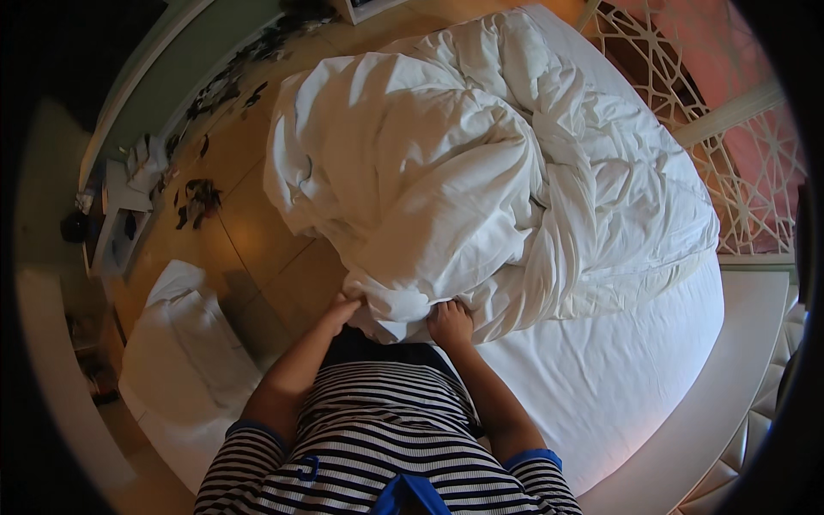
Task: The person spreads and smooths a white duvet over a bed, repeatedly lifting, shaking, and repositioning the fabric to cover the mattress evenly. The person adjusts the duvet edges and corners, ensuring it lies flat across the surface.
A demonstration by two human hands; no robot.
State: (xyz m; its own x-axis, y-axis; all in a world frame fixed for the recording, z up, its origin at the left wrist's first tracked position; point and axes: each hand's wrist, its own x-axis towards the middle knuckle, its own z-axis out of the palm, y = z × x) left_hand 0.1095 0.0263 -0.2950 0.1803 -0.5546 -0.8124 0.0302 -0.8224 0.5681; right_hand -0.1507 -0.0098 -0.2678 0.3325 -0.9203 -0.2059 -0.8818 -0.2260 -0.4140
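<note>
A large white duvet (412, 180) lies bunched and wrinkled over the bed in front of me, its left side hanging past the mattress. My left hand (345, 311) is closed on the duvet's near left corner, with the fingertips partly hidden by the cloth. A short way to the right, my right hand (451, 323) grips the same near edge, fingers curled into the fabric. Between both hands the cloth is gathered in folds close to my waist. Under the duvet, a smooth white sheet (601, 378) covers the mattress and shows at the near right.
White bedding (193, 343) sits at the lower left. Dark items (199, 202) lie scattered on the tiled floor (257, 232), by a small white shelf unit (124, 215). A lattice screen (730, 154) stands at the far right, and a padded headboard (755, 421) runs along the right.
</note>
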